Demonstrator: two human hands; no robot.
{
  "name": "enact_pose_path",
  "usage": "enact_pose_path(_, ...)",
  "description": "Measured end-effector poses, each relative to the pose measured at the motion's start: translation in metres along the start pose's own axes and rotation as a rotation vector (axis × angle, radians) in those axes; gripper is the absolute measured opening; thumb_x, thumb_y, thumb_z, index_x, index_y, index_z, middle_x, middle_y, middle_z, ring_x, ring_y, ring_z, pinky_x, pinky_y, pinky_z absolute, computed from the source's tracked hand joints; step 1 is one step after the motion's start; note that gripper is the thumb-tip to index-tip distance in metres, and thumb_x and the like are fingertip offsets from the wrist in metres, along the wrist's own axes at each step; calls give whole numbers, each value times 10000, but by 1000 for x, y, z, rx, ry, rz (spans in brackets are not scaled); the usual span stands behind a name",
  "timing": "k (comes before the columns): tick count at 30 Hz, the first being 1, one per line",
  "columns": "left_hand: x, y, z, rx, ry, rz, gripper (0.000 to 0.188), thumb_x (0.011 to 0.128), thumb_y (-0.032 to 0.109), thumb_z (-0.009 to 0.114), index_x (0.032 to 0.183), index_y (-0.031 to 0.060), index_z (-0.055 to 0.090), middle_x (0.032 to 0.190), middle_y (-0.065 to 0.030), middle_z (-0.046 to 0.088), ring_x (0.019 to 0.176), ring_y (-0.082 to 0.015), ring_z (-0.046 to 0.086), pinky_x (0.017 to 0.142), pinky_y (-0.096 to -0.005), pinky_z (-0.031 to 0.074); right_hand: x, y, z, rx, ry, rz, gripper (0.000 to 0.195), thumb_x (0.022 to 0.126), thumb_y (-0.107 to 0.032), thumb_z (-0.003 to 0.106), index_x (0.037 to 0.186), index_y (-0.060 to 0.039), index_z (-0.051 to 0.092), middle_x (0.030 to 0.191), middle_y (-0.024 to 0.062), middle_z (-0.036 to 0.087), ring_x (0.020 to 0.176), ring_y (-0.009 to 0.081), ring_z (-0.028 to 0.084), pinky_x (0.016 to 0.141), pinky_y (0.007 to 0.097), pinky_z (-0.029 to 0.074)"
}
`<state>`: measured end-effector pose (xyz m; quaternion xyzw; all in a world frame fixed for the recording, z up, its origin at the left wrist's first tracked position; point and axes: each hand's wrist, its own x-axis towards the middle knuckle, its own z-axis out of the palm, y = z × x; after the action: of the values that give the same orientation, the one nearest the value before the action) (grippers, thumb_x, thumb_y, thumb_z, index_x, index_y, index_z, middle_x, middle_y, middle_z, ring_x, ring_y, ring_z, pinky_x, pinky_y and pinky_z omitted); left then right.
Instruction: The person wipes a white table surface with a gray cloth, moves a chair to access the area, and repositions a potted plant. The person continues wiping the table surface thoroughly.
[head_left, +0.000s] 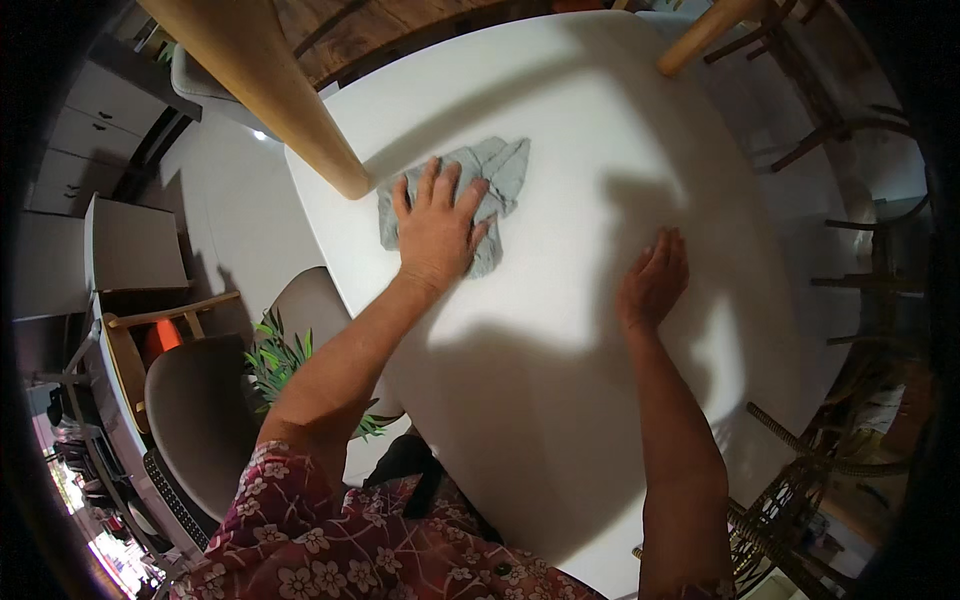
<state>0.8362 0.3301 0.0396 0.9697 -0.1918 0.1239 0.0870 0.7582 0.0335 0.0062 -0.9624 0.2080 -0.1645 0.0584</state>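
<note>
Under the spread fingers of my left hand (436, 225) lies a crumpled grey cloth (504, 176), pressed against a smooth white tabletop (555, 247). A tapered wooden leg (300, 112) comes down close to that hand, its narrow end at the tabletop. Farther right, my right hand (654, 281) is over the same white surface with nothing visible in it. Its fingers lie side by side, lightly bent, and the thumb stands a little off them. Whether it touches the surface is not clear.
Another wooden leg (701, 37) meets the tabletop at the far right. Left of the table are a padded chair (199, 412), a green leafy plant (281, 352) and white drawers (105, 124). Wicker furniture (787, 495) stands on the right, and a brown wood-grain surface (390, 26) lies beyond.
</note>
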Motion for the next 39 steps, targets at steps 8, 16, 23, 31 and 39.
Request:
enact_pose_path(8, 105, -68, 55, 132, 74, -134, 512, 963, 484, 608, 1436, 307, 522, 1540, -67, 423, 1482, -304, 329, 1158, -614, 184, -2, -2, 5, -77, -2, 35, 418, 1058, -128, 420, 1464, -33, 437, 1534, 149, 445, 1452, 326, 373, 1215, 490, 262)
enact_pose_path(16, 95, -55, 39, -18, -51, -221, 488, 978, 492, 581, 1426, 308, 528, 1514, -87, 462, 1414, -324, 406, 1116, -651, 269, 1, -7, 1, -45, -51, 80, 409, 1062, -155, 411, 1449, -29, 450, 1536, 150, 439, 1456, 326, 361, 1208, 491, 268)
enact_pose_path(23, -1, -11, 2, 41, 18, -42, 494, 931, 425, 673, 1374, 240, 557, 1489, -113, 450, 1366, -326, 405, 1087, -603, 270, -1, -4, 0, -37, -12, 15, 426, 1058, -145, 420, 1461, -8, 412, 1522, 184, 433, 1457, 355, 352, 1215, 533, 246)
enact_pose_path(31, -66, 16, -28, -9, -75, -85, 521, 886, 408, 730, 1359, 256, 571, 1499, -105, 437, 1369, -316, 412, 1095, -561, 268, 0, -5, -1, -17, -43, 35, 411, 1058, -154, 421, 1442, -9, 446, 1520, 200, 436, 1455, 355, 356, 1218, 525, 243)
enact_pose_path(39, -1, -10, 5, 17, 61, -116, 496, 929, 414, 679, 1379, 249, 552, 1498, -121, 454, 1372, -340, 408, 1111, -590, 265, -4, -2, 0, -74, -6, 7, 411, 1073, -192, 403, 1440, -17, 460, 1515, 174, 456, 1437, 347, 384, 1201, 506, 271)
